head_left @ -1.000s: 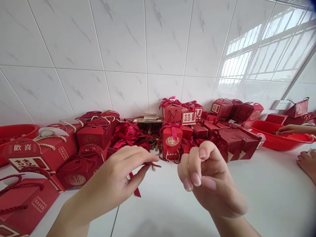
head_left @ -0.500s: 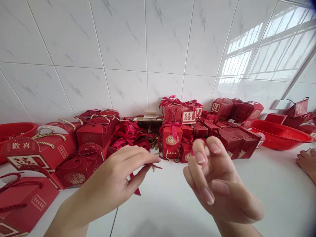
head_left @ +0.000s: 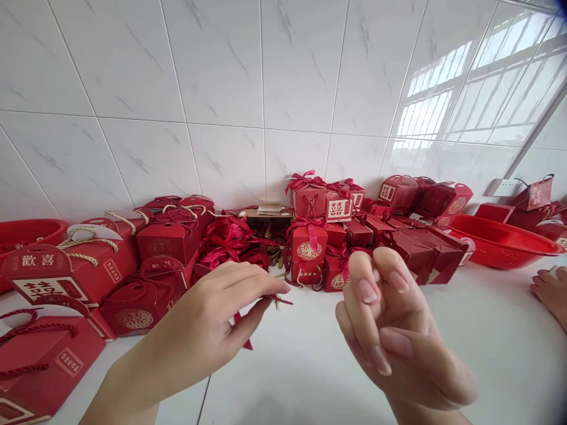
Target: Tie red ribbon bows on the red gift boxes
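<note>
My left hand (head_left: 217, 319) is raised over the white worktop, its thumb and forefinger pinched on a thin dark-red tag (head_left: 283, 300) seen edge-on. A bit of gold-coloured cord or tie shows under the tag. Below that hand hangs the tail of a red ribbon (head_left: 246, 342), mostly hidden behind the fingers. My right hand (head_left: 398, 336) is held up to the right with the palm turned up and the fingers loosely bent and apart; nothing shows in it. Behind the hands lie a heap of red ribbons (head_left: 225, 239) and a stack of small red gift boxes (head_left: 309, 245) with bows.
Red gift boxes with rope handles (head_left: 66, 265) crowd the left side. Dark-red boxes (head_left: 416, 251) and a red plastic basket (head_left: 505, 245) stand right. Another red basin (head_left: 39, 230) is at far left. Another person's hand (head_left: 551, 292) rests at the right edge. White tiles rise behind.
My right hand has shifted slightly right, its fingers still loosely bent. My left hand keeps its pinch on the tag and has barely moved.
</note>
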Tool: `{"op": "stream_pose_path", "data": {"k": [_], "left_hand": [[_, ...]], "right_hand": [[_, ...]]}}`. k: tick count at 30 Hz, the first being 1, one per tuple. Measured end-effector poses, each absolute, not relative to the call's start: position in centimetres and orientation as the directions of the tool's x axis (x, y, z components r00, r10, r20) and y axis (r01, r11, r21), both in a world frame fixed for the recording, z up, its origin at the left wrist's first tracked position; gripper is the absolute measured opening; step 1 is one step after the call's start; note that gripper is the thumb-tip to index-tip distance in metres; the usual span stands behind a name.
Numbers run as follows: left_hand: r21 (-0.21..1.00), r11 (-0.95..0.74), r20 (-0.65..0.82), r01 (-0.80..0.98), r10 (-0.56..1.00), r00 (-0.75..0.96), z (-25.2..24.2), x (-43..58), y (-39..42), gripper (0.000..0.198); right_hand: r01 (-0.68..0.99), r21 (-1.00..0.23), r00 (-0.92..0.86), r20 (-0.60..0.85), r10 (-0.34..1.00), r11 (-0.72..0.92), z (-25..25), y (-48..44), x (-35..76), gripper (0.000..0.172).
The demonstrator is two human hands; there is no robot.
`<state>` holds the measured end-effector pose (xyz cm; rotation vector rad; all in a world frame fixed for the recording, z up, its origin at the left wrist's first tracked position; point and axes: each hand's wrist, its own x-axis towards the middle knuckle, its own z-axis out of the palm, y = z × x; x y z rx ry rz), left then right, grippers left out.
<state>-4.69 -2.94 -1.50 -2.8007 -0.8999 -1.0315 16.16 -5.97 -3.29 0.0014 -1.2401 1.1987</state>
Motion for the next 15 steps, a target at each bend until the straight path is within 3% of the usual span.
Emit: {"op": "stream_pose_path", "data": {"k": [8,15], "left_hand": [[0.302,-0.736,0.578,0.605,0.647,0.498,-2.0,-4.6,-2.8,0.039],[0.448,-0.666,0.564,0.596,0.728,0.39,-1.7,-4.2,-2.8,0.046]], "right_hand": [[-0.564,-0.644,-0.066,0.659,0.749,0.517,-3.2,-5.0,16.6,0.04],[-0.62,-0.616,-0.027,0.636,0.771,0.486,-3.0,-4.2,17.2,0.035]]}}
